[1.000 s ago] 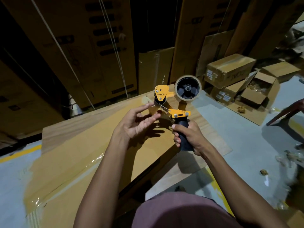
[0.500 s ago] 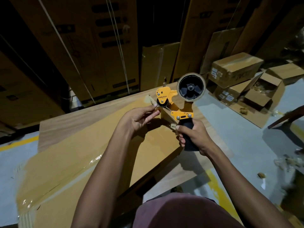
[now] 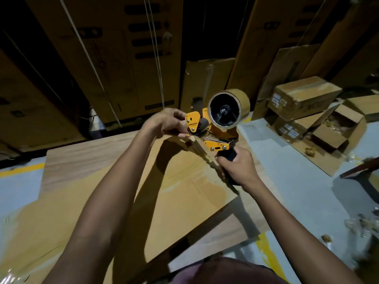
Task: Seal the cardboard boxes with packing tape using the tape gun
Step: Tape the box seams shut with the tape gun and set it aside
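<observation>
We hold the tape gun (image 3: pixel 215 128) up above the far edge of the flat cardboard box (image 3: pixel 178 193), which lies across the wooden tabletop (image 3: pixel 82 158). Our right hand (image 3: pixel 239 168) has its fingers wrapped tight round the black handle; our left hand (image 3: pixel 166 121) reaches to the front of the gun, fingers curled and pinching at the yellow guard by the roller, seemingly after the tape end, though we cannot see the tape itself. The risk, as we judge it, is the cutter teeth just beside those fingertips, or the loose end folding back and sticking to the roll (image 3: pixel 228 108). Both forearms stretch forward, wrists raised, the gun tilted with the roll uppermost.
</observation>
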### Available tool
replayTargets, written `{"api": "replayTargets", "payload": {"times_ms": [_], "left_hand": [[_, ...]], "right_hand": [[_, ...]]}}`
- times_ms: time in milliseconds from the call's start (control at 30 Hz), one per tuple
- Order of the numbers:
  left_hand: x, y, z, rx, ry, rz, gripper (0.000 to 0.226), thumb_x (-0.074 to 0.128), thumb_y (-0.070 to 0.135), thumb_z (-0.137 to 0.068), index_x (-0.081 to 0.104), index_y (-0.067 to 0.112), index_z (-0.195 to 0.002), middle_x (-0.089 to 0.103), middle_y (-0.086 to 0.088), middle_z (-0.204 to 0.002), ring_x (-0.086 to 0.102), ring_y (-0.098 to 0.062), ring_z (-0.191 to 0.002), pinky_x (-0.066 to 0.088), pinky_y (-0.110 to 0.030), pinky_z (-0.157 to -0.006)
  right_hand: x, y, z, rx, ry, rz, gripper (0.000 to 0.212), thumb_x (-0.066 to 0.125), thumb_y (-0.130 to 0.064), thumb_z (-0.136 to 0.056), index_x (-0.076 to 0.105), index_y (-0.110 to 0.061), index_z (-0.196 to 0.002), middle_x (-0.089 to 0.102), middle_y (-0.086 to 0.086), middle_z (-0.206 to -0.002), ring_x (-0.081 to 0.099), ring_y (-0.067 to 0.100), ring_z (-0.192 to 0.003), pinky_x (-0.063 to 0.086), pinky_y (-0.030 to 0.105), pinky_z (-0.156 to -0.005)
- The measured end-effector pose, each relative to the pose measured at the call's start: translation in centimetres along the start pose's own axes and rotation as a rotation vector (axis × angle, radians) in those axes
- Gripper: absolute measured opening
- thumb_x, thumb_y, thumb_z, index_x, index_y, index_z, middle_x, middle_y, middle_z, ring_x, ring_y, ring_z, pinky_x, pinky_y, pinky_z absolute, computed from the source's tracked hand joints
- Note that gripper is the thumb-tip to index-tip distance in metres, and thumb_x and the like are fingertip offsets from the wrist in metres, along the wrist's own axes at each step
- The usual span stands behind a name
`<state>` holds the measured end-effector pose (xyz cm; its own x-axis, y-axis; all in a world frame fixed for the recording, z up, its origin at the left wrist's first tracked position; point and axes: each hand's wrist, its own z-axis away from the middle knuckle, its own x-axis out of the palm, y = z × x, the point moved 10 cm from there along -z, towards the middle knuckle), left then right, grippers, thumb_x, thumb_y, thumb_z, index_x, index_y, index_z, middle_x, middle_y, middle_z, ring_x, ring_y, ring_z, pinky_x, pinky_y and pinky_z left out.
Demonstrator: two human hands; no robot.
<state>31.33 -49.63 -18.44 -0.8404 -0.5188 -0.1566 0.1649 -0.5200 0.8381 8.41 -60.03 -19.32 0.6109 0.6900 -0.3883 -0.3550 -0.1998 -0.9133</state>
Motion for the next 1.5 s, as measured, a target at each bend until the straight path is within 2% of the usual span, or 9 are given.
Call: {"api": "replayTargets", "payload": {"times_ms": [167, 267, 433, 700, 833, 1033, 1200, 1300, 1500], "left_hand": [[0.0, 4.2, -2.1, 0.263, 0.198, -0.385, 0.028, 0.075, -0.003, -0.084, 0.068, 0.013, -0.107, 0.073, -0.008, -0.099, 0.074, -0.019, -0.083, 0.062, -0.032, -0.066], [0.6, 4.4, -3.7, 0.297, 0.309, -0.813, 0.028, 0.083, 0.014, -0.08, 0.071, 0.019, -0.106, 0.072, 0.001, -0.1, 0.068, -0.019, -0.095, 0.059, -0.044, -0.081], [0.0, 2.9, -4.6, 0.227, 0.4, -0.903, 0.022, 0.081, 0.008, -0.081, 0.062, 0.02, -0.079, 0.066, -0.001, -0.085, 0.066, -0.024, -0.087, 0.056, -0.045, -0.078], [0.7, 2.1, -3.6, 0.326, 0.525, -0.835, 0.014, 0.078, 0.019, -0.086, 0.067, 0.025, -0.08, 0.069, 0.004, -0.084, 0.062, -0.018, -0.081, 0.038, -0.032, -0.062], [0.7, 1.0, -3.5, 0.361, 0.553, -0.723, 0.011, 0.082, 0.023, -0.082, 0.074, 0.022, -0.09, 0.074, 0.006, -0.093, 0.068, -0.019, -0.092, 0.052, -0.036, -0.072], [-1.3, -1.5, -4.5, 0.177, 0.524, -0.443, 0.054, 0.095, 0.019, -0.063, 0.073, 0.018, -0.112, 0.069, -0.002, -0.127, 0.06, -0.022, -0.123, 0.052, -0.043, -0.099], [-1.7, -3.7, -3.7, 0.04, 0.629, -0.293, 0.019, 0.09, 0.027, -0.073, 0.072, 0.024, -0.079, 0.073, 0.008, -0.09, 0.067, -0.015, -0.092, 0.056, -0.038, -0.078], [-1.7, -3.7, -3.3, -0.027, 0.694, -0.301, 0.019, 0.079, 0.021, -0.083, 0.069, 0.024, -0.067, 0.072, 0.006, -0.082, 0.068, -0.016, -0.086, 0.05, -0.032, -0.067], [-1.3, -3.6, -2.9, -0.036, 0.736, -0.31, 0.01, 0.079, 0.02, -0.085, 0.075, 0.02, -0.076, 0.072, 0.002, -0.08, 0.06, -0.013, -0.071, 0.039, -0.029, -0.056]], "right_hand": [[1.0, -0.4, -1.1, -0.021, 0.12, 0.073, 0.017, 0.074, -0.023, -0.086, 0.063, -0.012, -0.083, 0.069, 0.017, -0.067, 0.067, 0.034, -0.055, 0.056, 0.044, -0.046], [1.7, 0.2, -1.4, 0.009, 0.137, 0.086, 0.017, 0.071, -0.024, -0.09, 0.062, -0.011, -0.084, 0.068, 0.015, -0.065, 0.067, 0.029, -0.051, 0.058, 0.048, -0.048], [2.2, 1.0, -2.5, 0.034, 0.099, 0.184, 0.02, 0.069, -0.024, -0.09, 0.056, -0.018, -0.076, 0.064, 0.007, -0.066, 0.063, 0.023, -0.056, 0.054, 0.038, -0.051], [2.5, 2.0, -3.0, 0.071, 0.105, 0.281, 0.024, 0.067, -0.031, -0.089, 0.054, -0.012, -0.08, 0.061, 0.008, -0.074, 0.06, 0.022, -0.064, 0.047, 0.033, -0.051], [2.6, 1.8, -3.0, 0.061, 0.099, 0.306, 0.023, 0.067, -0.03, -0.092, 0.059, -0.009, -0.089, 0.059, 0.004, -0.077, 0.055, 0.016, -0.064, 0.038, 0.029, -0.05], [2.5, 1.5, -2.8, 0.062, 0.102, 0.31, 0.021, 0.067, -0.03, -0.09, 0.059, -0.01, -0.088, 0.061, 0.005, -0.075, 0.058, 0.019, -0.065, 0.042, 0.029, -0.052], [2.5, 0.9, -2.6, 0.05, 0.103, 0.349, 0.022, 0.066, -0.032, -0.091, 0.06, -0.011, -0.086, 0.062, 0.005, -0.073, 0.063, 0.026, -0.071, 0.055, 0.041, -0.065], [2.4, 0.8, -2.4, 0.077, 0.078, 0.312, 0.02, 0.065, -0.031, -0.091, 0.058, -0.013, -0.085, 0.067, 0.008, -0.067, 0.068, 0.028, -0.062, 0.06, 0.045, -0.065], [1.8, 1.7, -1.1, 0.232, -0.005, 0.069, 0.011, 0.063, -0.018, -0.096, 0.057, -0.009, -0.095, 0.067, 0.011, -0.063, 0.062, 0.021, -0.047, 0.061, 0.046, -0.055]]}}
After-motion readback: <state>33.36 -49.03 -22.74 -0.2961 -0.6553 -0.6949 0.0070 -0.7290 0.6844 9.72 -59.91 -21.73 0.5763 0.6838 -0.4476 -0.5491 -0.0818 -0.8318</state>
